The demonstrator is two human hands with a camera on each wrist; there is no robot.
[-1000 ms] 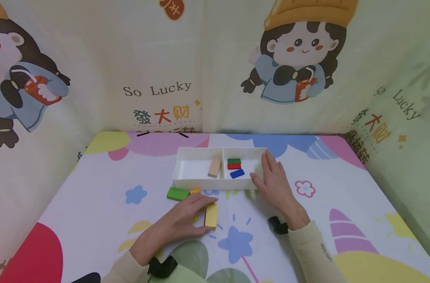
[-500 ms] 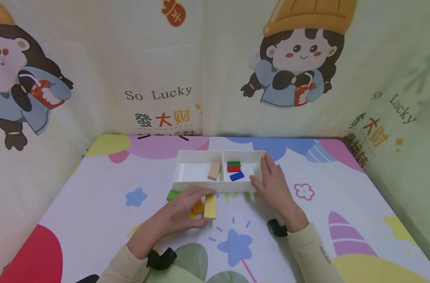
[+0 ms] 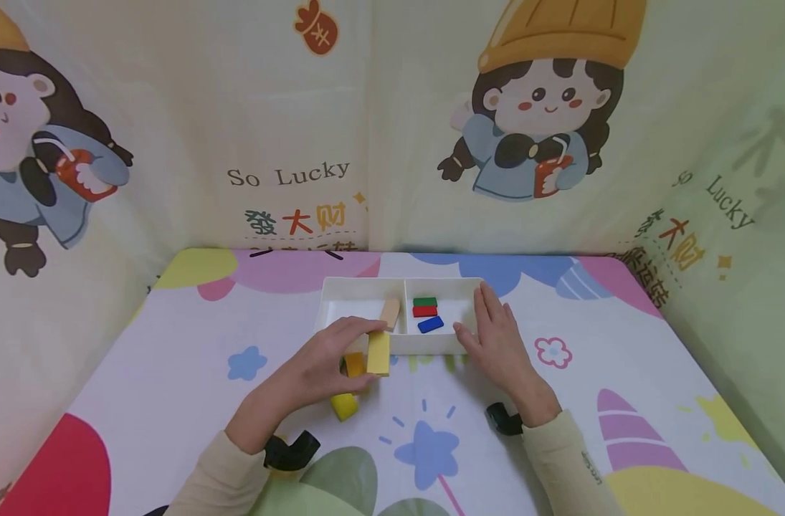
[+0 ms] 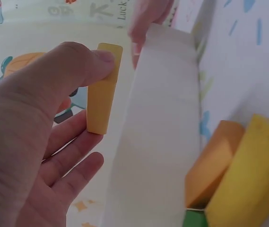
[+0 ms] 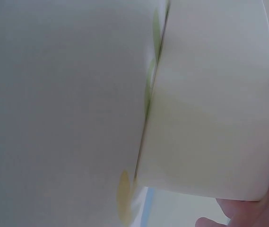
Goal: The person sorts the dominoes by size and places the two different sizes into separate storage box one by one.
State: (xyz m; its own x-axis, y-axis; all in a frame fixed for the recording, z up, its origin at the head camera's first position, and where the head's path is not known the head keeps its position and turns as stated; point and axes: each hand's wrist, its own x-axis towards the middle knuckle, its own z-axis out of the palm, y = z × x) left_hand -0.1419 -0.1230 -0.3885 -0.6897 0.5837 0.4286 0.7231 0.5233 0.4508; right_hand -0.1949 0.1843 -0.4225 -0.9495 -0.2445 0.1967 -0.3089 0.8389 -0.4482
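Note:
Between its thumb and fingertips, my left hand (image 3: 308,362) holds a yellow rectangular block (image 3: 378,353) upright in front of the left compartment of a white two-part box (image 3: 431,345). My right hand (image 3: 505,355) grips the box's right end, its long fingers along the end wall and its thumb over the front rim. A tan block (image 3: 390,314) lies in the left compartment. The right one contains a green block (image 3: 424,302), a red block (image 3: 424,312) and a blue block (image 3: 431,325). The left wrist view shows the held block clear of the box's wall.
On the table before the box, partly behind my left hand, are an orange block (image 3: 355,364) and a thick yellow block (image 3: 344,407). Another green block (image 4: 194,219) peeks in at the bottom of the left wrist view. A printed cloth wall stands behind the table.
My left hand has lifted the yellow block off the table and carried it forward toward the box. The right hand has stayed at the box's end.

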